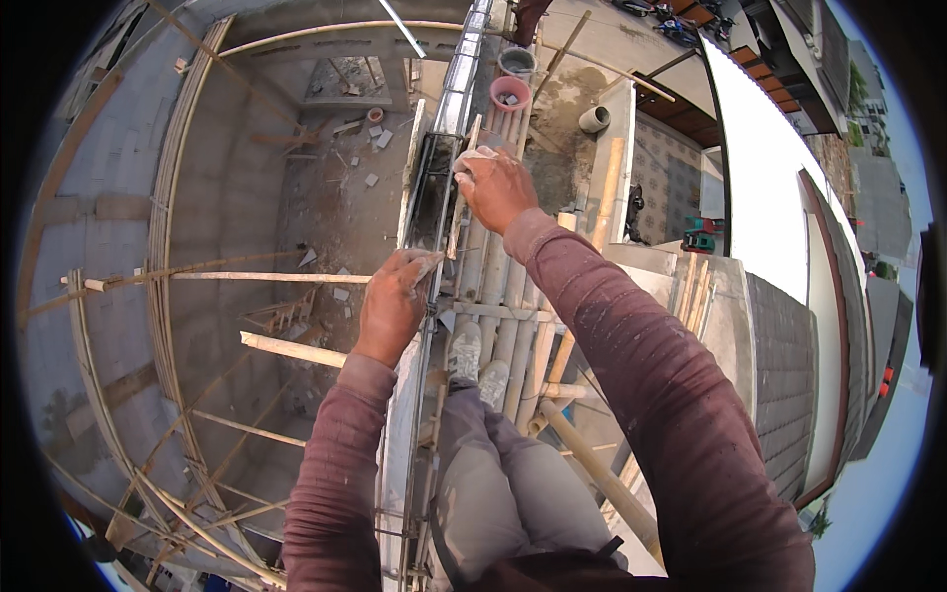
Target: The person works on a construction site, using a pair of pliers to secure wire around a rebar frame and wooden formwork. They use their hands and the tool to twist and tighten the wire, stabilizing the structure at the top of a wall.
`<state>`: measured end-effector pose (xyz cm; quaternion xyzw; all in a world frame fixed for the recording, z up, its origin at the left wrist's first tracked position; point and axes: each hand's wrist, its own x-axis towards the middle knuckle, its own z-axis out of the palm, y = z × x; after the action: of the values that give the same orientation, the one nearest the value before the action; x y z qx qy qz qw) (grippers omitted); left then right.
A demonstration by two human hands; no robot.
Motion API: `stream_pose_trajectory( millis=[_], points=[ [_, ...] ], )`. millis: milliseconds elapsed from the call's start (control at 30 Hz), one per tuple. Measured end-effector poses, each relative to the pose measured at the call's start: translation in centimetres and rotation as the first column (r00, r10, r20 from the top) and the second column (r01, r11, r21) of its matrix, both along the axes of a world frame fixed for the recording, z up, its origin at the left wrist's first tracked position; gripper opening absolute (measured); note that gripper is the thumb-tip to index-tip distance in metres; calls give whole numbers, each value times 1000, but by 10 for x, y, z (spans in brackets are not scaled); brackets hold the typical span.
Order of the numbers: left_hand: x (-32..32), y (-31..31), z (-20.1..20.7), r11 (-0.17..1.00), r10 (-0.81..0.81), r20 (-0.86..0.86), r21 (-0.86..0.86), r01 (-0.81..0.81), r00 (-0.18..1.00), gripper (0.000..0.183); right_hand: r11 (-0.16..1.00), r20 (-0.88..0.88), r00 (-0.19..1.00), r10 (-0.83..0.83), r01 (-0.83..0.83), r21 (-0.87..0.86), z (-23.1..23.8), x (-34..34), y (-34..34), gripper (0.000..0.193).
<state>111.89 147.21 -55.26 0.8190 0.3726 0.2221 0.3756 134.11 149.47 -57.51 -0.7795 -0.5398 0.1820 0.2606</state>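
Head view: dusty right hand [495, 185] touches slender wooden strip [458, 215], left hand [393, 304] nearby.

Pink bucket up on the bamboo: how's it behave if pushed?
The pink bucket may wobble or catch, as it appears to sit on round bamboo poles. The grey pieces inside would probably shift and add weight.

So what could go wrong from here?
1. Footing: the shoes stand on round bamboo poles, which might roll or shift underfoot.
2. Fall: the debris-strewn floor lies well below on the left, so losing balance could mean a drop.
3. Hands: the bare left hand is close to the rebar; a slip might scrape it.
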Motion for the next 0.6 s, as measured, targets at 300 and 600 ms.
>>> stream_pose_trajectory(
  millis=[300, 600],
  points=[
    [-2, 1, -2, 999, -24, -15, -42, 23, 1000, 29, 748, 374, 658, 654, -488, -449, -15, 9, 70, 19],
    [-6, 0, 1, 999, -34, -179, 32, 40, 983, 33, 583, 200, 644, 738, -461, -670, -20, -3, 85, 36]
  ],
)
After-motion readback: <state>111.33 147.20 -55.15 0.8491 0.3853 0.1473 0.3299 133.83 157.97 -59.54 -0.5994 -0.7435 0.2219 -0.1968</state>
